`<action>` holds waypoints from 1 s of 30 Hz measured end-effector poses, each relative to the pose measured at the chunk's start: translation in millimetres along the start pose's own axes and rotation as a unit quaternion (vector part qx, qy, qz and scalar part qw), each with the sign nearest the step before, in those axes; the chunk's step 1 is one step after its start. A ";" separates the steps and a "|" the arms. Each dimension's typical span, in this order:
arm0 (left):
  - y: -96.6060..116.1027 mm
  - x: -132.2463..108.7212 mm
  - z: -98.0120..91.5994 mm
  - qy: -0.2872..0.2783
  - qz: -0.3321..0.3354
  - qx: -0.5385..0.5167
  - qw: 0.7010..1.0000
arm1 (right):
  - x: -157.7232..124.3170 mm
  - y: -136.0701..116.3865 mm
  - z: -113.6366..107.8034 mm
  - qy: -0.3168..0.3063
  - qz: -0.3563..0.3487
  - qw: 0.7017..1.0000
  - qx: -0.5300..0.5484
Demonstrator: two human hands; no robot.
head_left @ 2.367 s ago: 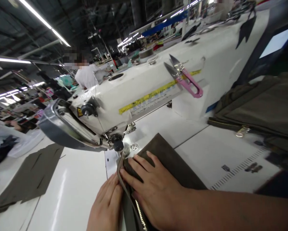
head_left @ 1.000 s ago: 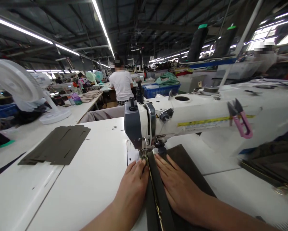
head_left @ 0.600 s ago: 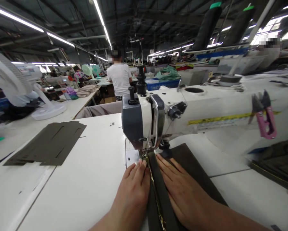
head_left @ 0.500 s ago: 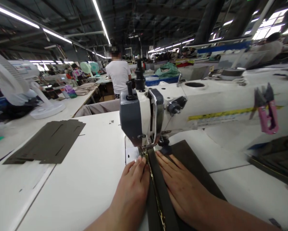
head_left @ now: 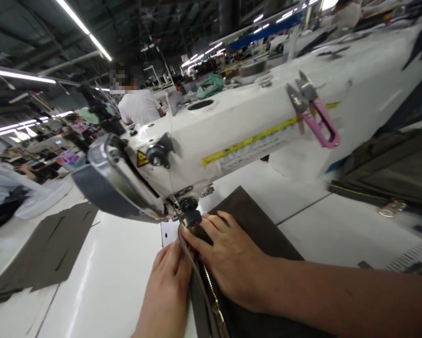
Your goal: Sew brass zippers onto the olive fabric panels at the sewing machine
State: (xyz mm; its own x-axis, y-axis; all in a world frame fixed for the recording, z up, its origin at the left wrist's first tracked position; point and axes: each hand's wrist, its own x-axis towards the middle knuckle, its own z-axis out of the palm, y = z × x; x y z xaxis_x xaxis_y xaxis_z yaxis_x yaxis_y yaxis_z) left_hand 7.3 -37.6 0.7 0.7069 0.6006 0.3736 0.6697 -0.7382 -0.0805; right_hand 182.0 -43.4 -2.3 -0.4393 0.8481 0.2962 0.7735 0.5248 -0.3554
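Dark olive fabric (head_left: 248, 213) with a brass-toned zipper (head_left: 211, 286) lies under the needle area of a white sewing machine (head_left: 239, 126). Along the zipper a narrow folded edge (head_left: 196, 272) stands up. My left hand (head_left: 170, 277) is at the fabric's left edge, its fingers bent together on the strip, thumb hidden. Across the zipper, my right hand (head_left: 232, 253) rests on the fabric with fingers apart, one fingertip touching the folded edge close to the presser foot. The foot itself is mostly hidden behind the machine head and my fingers.
Pink-handled thread snips (head_left: 319, 117) are on the machine arm. Flat olive panels (head_left: 52, 249) lie on the left tabletop near a white fan base (head_left: 43, 197). An olive zippered piece (head_left: 390, 164) sits at the right. A person in a white shirt (head_left: 138, 105) is beyond the machine.
The view has turned right and tilted. My right hand has come over the zipper towards my left hand, and the strip beside the zipper now stands up in a fold.
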 end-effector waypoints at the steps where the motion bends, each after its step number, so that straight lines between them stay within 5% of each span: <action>1: -1.2 -0.1 -0.1 0.000 -0.001 -0.008 1.000 | -0.5 0.5 -1.2 0.000 0.000 1.000 0.008; 9: -10.3 1.3 0.4 0.009 0.025 0.005 1.000 | 0.3 3.3 -1.3 0.028 -0.001 1.000 0.010; 30: 9.2 1.4 4.5 -0.004 -0.006 0.049 0.999 | -11.3 11.1 13.3 0.006 -0.076 0.994 -0.076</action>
State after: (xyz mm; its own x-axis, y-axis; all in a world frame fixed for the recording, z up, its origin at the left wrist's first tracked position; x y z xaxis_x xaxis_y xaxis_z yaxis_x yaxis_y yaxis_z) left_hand 15.5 -42.2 -3.6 0.7000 0.6122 0.3676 0.6971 -0.6975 -0.1657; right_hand 189.4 -46.1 -21.4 -0.5513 0.7583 0.3479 0.7588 0.6290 -0.1687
